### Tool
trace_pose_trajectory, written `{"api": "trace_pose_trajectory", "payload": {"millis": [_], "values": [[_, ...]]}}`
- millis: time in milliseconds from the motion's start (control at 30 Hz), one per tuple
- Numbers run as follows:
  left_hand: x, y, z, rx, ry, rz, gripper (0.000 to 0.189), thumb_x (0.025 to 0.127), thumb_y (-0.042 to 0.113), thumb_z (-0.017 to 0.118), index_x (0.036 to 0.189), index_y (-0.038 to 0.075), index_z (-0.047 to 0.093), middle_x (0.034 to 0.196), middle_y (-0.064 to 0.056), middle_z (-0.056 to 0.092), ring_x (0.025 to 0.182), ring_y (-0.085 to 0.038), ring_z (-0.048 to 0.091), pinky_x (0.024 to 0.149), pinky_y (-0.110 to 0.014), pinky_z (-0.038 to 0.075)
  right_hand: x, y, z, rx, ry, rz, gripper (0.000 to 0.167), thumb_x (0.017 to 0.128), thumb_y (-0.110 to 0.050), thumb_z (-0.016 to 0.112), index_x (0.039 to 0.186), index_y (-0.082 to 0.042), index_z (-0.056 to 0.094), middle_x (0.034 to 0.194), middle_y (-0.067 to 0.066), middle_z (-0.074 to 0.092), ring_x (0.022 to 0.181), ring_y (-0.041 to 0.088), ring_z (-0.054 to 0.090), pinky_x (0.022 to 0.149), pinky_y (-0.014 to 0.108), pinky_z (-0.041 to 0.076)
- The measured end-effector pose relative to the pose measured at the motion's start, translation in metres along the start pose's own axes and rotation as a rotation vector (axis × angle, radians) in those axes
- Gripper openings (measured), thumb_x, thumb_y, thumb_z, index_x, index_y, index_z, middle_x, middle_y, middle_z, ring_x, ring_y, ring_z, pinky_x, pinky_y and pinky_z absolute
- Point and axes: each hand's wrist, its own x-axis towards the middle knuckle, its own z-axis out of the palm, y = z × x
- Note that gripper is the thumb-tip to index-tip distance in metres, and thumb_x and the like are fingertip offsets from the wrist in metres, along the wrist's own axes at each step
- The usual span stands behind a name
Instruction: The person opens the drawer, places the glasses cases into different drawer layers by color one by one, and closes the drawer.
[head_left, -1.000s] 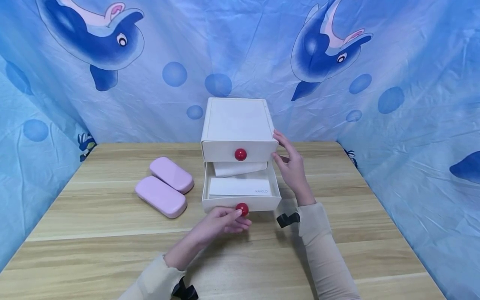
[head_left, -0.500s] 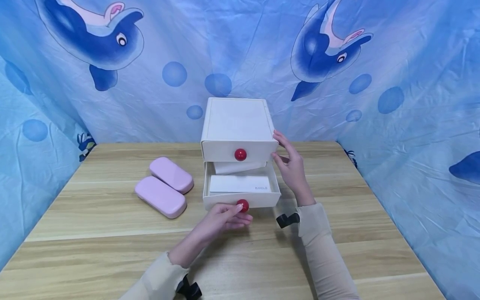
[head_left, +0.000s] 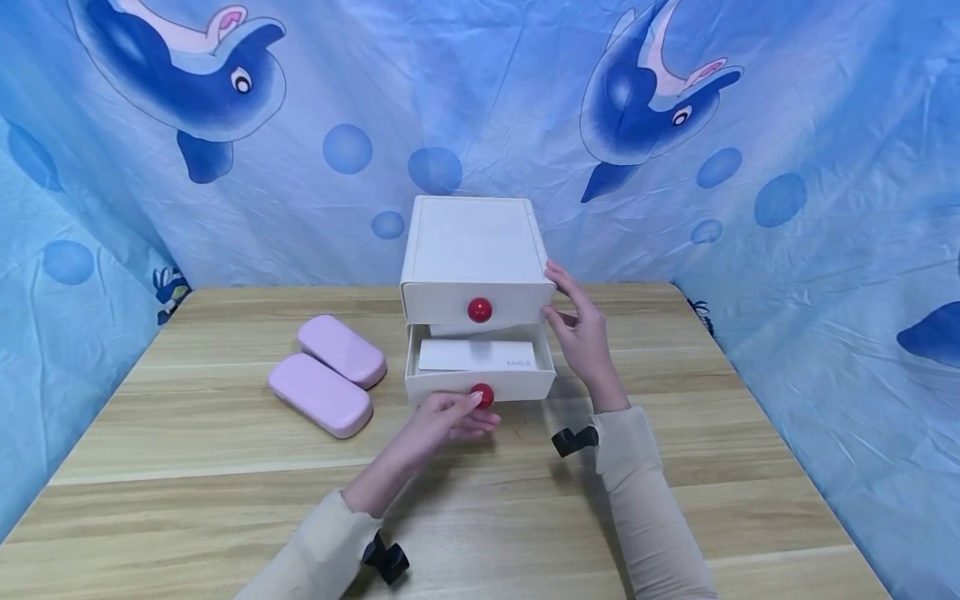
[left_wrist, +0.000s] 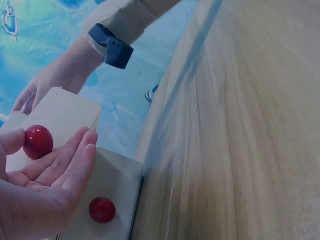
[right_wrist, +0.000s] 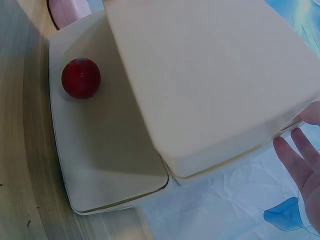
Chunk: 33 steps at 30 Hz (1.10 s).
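Note:
A white drawer cabinet (head_left: 476,242) with round red knobs stands on the table. Its middle drawer (head_left: 525,385) is partly pulled out and contains a white flat item (head_left: 465,356) with small printed letters. My left hand (head_left: 438,421) pinches that drawer's red knob (left_wrist: 38,142), thumb on top and the other fingers stretched out below. My right hand (head_left: 582,333) touches the cabinet's right side near the upper drawer, its fingers (right_wrist: 292,162) fairly straight. In the wrist views, a lower drawer front (right_wrist: 115,155) with its own red knob (right_wrist: 81,78) sits beneath the pulled-out drawer, close to the table.
Two pink oblong cases (head_left: 321,395) lie side by side left of the cabinet on the wooden table (head_left: 195,467). A blue curtain with dolphins (head_left: 495,100) hangs behind and at both sides. Each wrist wears a black camera (head_left: 386,558).
The middle drawer has slid inward, away from me, with my left hand on its knob moving along. Less of the drawer's inside shows. My right hand has stayed at the cabinet's side.

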Motion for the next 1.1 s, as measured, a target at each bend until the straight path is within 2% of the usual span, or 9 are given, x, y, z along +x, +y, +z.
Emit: {"api": "trace_pose_trajectory", "payload": {"millis": [200,433,700,1100], "values": [[0.006,-0.001,-0.004,0.031,0.027,0.009,0.048,0.103,0.029,0.045,0.120,-0.014,0.058,0.114,-0.026,0.068,0.108,-0.036,0.066,0.092,-0.037,0.056,0.000,-0.002,0.001,0.003,0.000,0.011,0.047,0.092,0.000,0.061,0.138,-0.005,0.051,0.150,0.006,0.045,0.129,0.028,0.051,0.087,0.050,0.056],[0.013,-0.001,-0.008,0.028,0.024,0.022,0.049,0.103,0.029,0.044,0.121,-0.015,0.056,0.116,-0.027,0.066,0.112,-0.040,0.063,0.096,-0.043,0.054,0.000,-0.002,0.001,0.011,0.003,0.025,0.046,0.093,-0.002,0.061,0.138,-0.006,0.051,0.150,0.005,0.046,0.130,0.026,0.051,0.088,0.044,0.057],[0.019,0.001,-0.011,0.023,0.039,0.013,0.047,0.103,0.029,0.044,0.121,-0.012,0.058,0.117,-0.027,0.066,0.111,-0.037,0.065,0.095,-0.039,0.055,-0.001,-0.004,0.001,-0.006,0.003,0.036,0.047,0.093,-0.001,0.060,0.138,-0.007,0.051,0.150,0.003,0.046,0.129,0.025,0.051,0.088,0.044,0.057],[0.025,0.005,-0.013,0.013,0.056,0.004,0.048,0.104,0.027,0.043,0.125,-0.015,0.053,0.119,-0.028,0.065,0.112,-0.036,0.065,0.095,-0.037,0.055,0.000,-0.003,0.002,-0.013,0.002,0.038,0.046,0.093,-0.004,0.061,0.139,-0.008,0.051,0.150,0.003,0.045,0.130,0.026,0.051,0.087,0.044,0.057]]}}
